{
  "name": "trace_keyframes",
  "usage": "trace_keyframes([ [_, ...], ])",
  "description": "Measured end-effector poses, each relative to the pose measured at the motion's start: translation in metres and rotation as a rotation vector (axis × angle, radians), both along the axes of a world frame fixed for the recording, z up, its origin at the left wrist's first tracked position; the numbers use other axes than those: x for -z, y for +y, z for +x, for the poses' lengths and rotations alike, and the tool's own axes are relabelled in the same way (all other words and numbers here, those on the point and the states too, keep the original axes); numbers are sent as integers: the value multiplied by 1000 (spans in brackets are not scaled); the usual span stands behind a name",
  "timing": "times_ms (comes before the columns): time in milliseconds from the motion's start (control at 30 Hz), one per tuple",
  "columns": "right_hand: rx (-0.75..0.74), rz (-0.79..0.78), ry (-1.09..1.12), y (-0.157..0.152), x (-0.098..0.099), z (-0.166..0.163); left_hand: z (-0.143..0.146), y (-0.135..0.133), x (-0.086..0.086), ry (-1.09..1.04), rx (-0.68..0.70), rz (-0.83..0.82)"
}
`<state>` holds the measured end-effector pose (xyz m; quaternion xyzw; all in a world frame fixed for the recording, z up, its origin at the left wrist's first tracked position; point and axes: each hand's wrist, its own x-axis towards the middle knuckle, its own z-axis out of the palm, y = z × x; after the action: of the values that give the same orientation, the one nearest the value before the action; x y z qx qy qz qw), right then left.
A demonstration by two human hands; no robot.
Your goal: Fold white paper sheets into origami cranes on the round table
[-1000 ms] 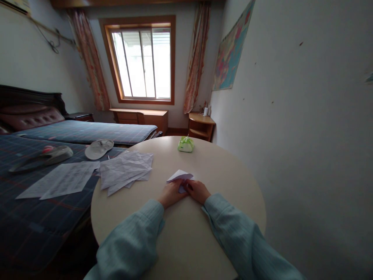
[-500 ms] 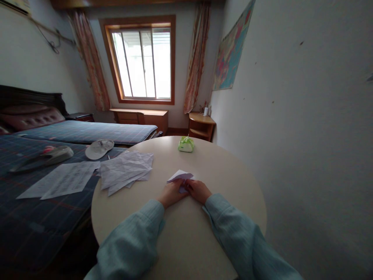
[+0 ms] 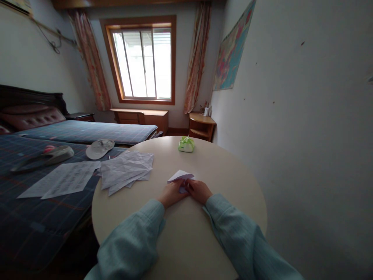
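Both of my hands meet over the middle of a round cream table [image 3: 186, 229], around a small folded sheet of white paper [image 3: 181, 174]. From the left, my left hand [image 3: 172, 193] grips the paper with its fingers closed. On the opposite side my right hand [image 3: 198, 190] pinches the paper near its right part. The paper's far part shows above my fingers as a pointed flap, while its near part is mostly covered by the hands.
Several creased sheets [image 3: 126, 169] lie at the table's left edge beside printed pages [image 3: 65, 179] on the bed [image 3: 23, 217]. Farther back on the table sits a green tissue pack [image 3: 186, 144]. A cap [image 3: 99, 149] and a bag [image 3: 55, 156] rest on the bed. A wall [image 3: 314, 163] borders the right.
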<state>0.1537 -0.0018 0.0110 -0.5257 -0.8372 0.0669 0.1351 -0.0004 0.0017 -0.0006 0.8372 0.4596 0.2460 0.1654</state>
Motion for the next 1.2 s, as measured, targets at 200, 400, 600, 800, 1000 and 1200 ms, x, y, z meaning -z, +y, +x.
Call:
trace_keyframes([
  [200,76,9,75,1,3,1,-1,0,-2,11,-5,-34],
  [400,43,68,225,0,7,-1,-1,-2,-5,-17,34,-32],
  [600,77,70,208,-1,7,-5,2,-3,-11,34,-33,-60],
  [800,218,35,57,-4,2,-8,4,-6,-13,115,-183,5],
  [1000,221,73,64,-3,3,-7,4,-4,-11,109,-256,36],
  [1200,163,99,76,-2,8,-8,5,-1,-4,45,-302,36],
])
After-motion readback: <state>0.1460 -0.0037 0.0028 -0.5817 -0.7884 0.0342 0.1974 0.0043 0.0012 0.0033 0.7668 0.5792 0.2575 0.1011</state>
